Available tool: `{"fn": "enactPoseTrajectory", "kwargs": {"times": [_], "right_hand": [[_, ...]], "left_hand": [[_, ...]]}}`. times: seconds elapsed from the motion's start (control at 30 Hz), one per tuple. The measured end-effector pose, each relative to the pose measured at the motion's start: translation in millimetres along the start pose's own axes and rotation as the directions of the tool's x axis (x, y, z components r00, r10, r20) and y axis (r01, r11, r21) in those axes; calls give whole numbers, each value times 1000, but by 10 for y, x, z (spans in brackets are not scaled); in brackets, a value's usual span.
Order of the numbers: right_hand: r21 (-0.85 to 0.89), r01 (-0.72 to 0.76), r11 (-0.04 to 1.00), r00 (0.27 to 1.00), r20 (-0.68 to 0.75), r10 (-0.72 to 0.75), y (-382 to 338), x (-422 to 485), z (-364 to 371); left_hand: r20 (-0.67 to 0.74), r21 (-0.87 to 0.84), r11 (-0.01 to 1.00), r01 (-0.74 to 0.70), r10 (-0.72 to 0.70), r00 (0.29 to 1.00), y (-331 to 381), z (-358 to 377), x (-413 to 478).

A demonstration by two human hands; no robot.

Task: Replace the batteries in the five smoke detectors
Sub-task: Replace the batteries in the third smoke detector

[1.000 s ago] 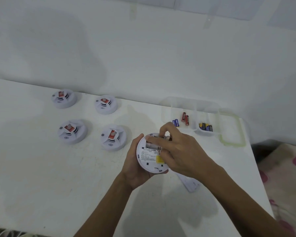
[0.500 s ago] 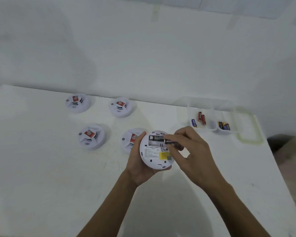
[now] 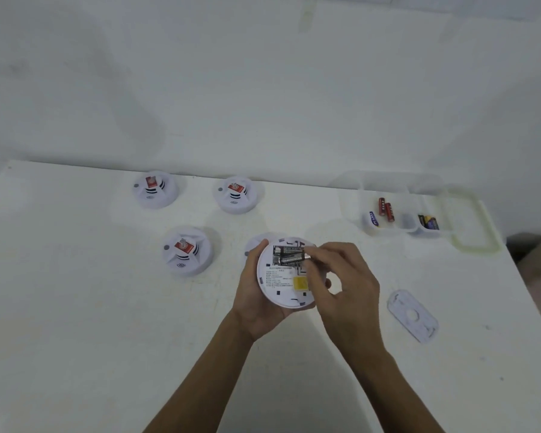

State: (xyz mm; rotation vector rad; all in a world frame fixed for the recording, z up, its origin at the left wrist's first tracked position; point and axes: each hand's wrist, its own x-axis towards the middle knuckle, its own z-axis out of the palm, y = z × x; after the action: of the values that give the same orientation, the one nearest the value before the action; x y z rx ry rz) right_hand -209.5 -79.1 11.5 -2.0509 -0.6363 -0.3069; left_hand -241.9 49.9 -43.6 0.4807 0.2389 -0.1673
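Head view: left hand (image 3: 260, 295) is gripping the upturned smoke detector (image 3: 286, 273) above the desk (image 3: 91, 307). Right hand (image 3: 344, 282) fingers (image 3: 317, 253) are pinching a dark battery (image 3: 291, 260) at its compartment.

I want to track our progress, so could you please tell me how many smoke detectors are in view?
5: back-left detector, back-right detector, front-left detector, one mostly hidden detector behind the left hand, and the held detector, back side up.
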Motion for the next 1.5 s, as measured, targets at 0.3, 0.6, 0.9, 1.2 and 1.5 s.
{"fn": "enactPoseTrajectory", "kwargs": {"times": [0.3,0.6,0.9,1.2,1.5], "right_hand": [[-223,146,964,972,-149,-181,3,-178,252],[-354,327,876,916,-110,-386,-41,-208,286],[-299,312,902,932,-89,-352,26,-236,276],[-230,326,917,941,-18,-339,16,-200,133],[-214,53,975,996,-59,-67,416,-210,-263]], "left_hand": [[-23,40,997,-63,64,998,98,-60,-45],[34,6,1000,8,-8,999,122,-48,-122],[45,-11,1000,6,-6,999,94,-166,-99],[135,18,1000,3,-6,991,129,-140,-115],[150,-23,986,168,-163,975,134,-179,-88]]}}
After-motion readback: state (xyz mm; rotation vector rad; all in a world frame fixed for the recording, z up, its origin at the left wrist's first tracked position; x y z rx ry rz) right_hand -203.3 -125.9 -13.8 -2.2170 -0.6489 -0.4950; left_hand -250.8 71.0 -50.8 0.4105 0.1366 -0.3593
